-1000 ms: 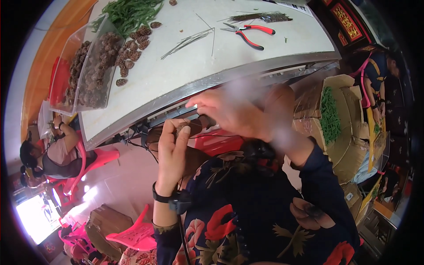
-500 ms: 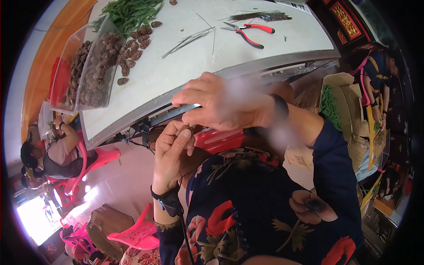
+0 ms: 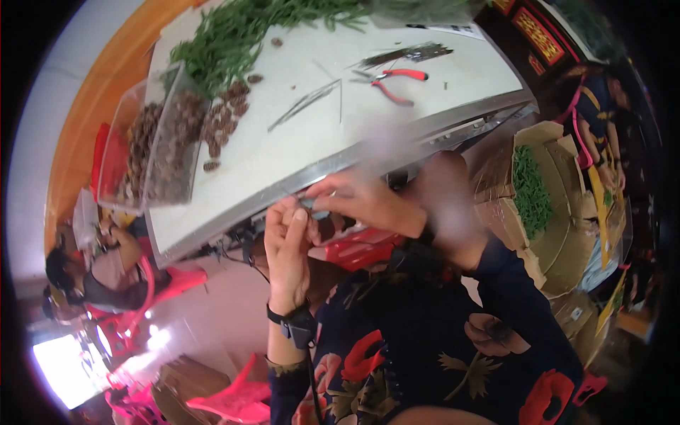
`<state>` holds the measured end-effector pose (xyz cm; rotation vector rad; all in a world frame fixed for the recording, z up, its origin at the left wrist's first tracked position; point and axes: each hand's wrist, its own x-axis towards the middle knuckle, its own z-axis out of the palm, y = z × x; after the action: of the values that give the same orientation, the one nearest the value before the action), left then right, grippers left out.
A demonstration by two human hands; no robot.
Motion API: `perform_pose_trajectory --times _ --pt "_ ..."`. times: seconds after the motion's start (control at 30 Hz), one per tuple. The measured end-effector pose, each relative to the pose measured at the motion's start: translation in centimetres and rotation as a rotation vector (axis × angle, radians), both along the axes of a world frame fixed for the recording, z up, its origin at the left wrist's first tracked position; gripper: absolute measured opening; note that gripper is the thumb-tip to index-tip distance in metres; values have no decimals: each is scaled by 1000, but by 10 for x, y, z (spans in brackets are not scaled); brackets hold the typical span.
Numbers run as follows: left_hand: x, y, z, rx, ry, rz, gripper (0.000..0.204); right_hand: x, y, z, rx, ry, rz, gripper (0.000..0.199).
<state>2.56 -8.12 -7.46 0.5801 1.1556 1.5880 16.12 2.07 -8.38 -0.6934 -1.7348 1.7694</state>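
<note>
Just past the near table edge my hands meet. My left hand [image 3: 287, 244] is closed, thumb against fingers, round a small brown pine cone [image 3: 306, 206] that the fingers mostly hide. Beside it, my right hand [image 3: 372, 204] is bent in a pinch close to the cone; what lies between its fingertips is too small and blurred to make out. Beyond them on the white table, thin wires [image 3: 304, 105] lie loose, and red-handled pliers [image 3: 389, 83] rest with their handles spread. Loose pine cones [image 3: 225, 120] are scattered at the left.
A clear plastic bin [image 3: 152, 152] full of pine cones stands at the table's left. Green artificial foliage [image 3: 219, 49] lies along the far side, near a dark wire bundle [image 3: 407, 55]. An opened cardboard box [image 3: 559, 212] with greenery is at right. Other people [image 3: 117, 265] sit nearby.
My right hand has come down beside the left, its fingers now gathered at the cone. The view has tilted, showing more foliage at the far side of the table.
</note>
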Motion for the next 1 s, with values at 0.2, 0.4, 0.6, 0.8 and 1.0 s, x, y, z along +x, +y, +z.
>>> perform_pose_trajectory --times 0.2,0.4,0.6,0.8,1.0 --pt "62 7 48 -49 67 -26 10 45 6 37 -89 98 -20 17" --pt "92 8 66 -23 535 -102 13 85 15 77 111 -42 -18 14" --pt "127 49 100 76 850 -51 25 121 70 74 -32 238 -60 15" --pt "111 154 145 8 1355 -269 23 195 157 50 -45 307 -50 15" --pt "78 316 133 -176 1421 -454 23 234 203 33 97 174 -20 16"
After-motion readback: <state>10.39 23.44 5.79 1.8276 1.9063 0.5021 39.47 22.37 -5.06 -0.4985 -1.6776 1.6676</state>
